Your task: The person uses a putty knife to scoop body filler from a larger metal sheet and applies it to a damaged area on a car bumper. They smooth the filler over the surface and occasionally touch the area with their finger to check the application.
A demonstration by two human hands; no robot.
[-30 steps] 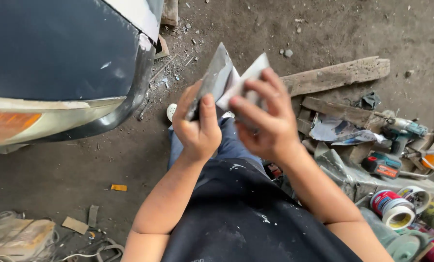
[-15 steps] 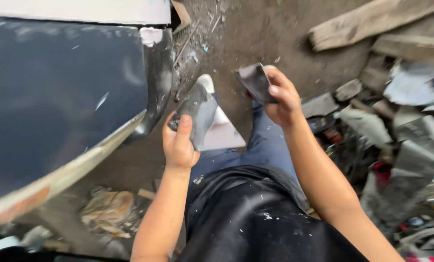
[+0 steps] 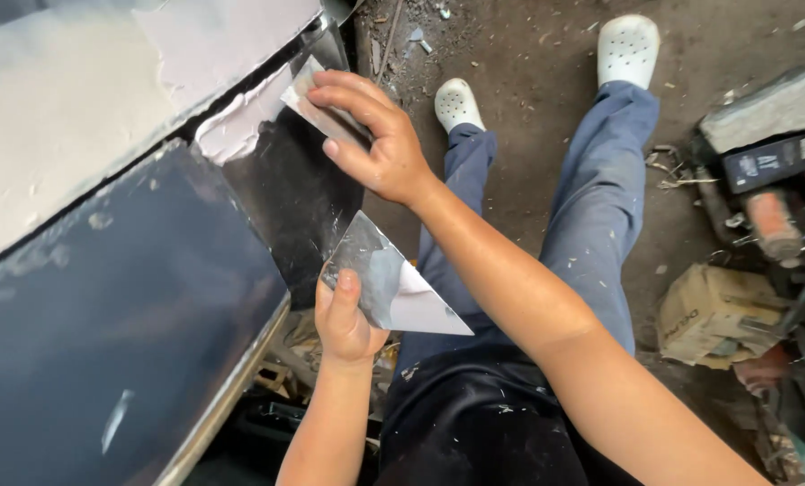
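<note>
Right hand (image 3: 375,144), fingers curled, presses a small flat metal spreader blade (image 3: 317,106) against the pale filler patch (image 3: 240,126) on the dark blue car body panel (image 3: 123,297); left hand (image 3: 344,319), just below that panel's edge, pinches a triangular shiny metal mixing sheet (image 3: 393,283) between thumb and fingers. To do this well, I judge the blade wants a low angle and even pressure, feathering filler outward. Blade's working edge is hidden under the fingers; filler load on the sheet is unclear.
</note>
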